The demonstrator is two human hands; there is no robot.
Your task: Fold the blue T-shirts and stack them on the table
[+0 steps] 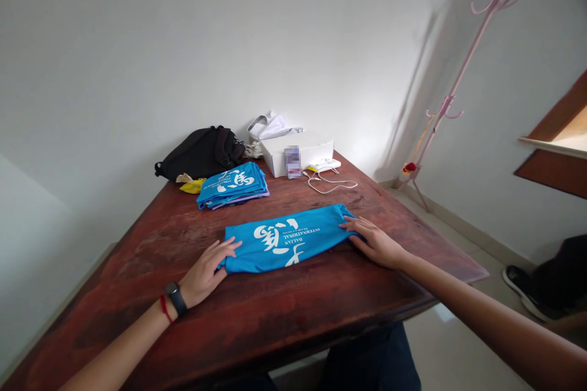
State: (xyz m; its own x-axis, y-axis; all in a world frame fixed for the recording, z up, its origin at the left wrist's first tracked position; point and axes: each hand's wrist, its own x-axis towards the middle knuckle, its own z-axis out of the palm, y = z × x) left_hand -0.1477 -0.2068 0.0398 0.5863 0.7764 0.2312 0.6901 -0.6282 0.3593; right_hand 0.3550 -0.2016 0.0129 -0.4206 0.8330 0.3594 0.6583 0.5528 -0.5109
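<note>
A folded blue T-shirt (pixel 250 251) with white printing, including "DALIAN INTERNATIONAL MARATHON", lies as a long flat strip on the brown wooden table (pixel 178 330). My left hand (pixel 208 272), with a dark band and a red string at the wrist, grips the strip's left end, fingertips on top of the cloth. At the opposite end, my right hand (pixel 375 244) has its fingers on the bunched edge. The undersides of both grips are hidden. Beyond the strip, to the left, sits a stack of folded shirts (pixel 233 186) with a blue one on top.
Along the wall are a black backpack (pixel 197 151), a white box (pixel 274 159), white cloth (pixel 270 125) and a power strip (pixel 324 165) with a white cable (pixel 332 187). A yellow item (pixel 192 186) touches the stack. A pink coat rack (pixel 463 73) and someone's shoe (pixel 523 290) are at right.
</note>
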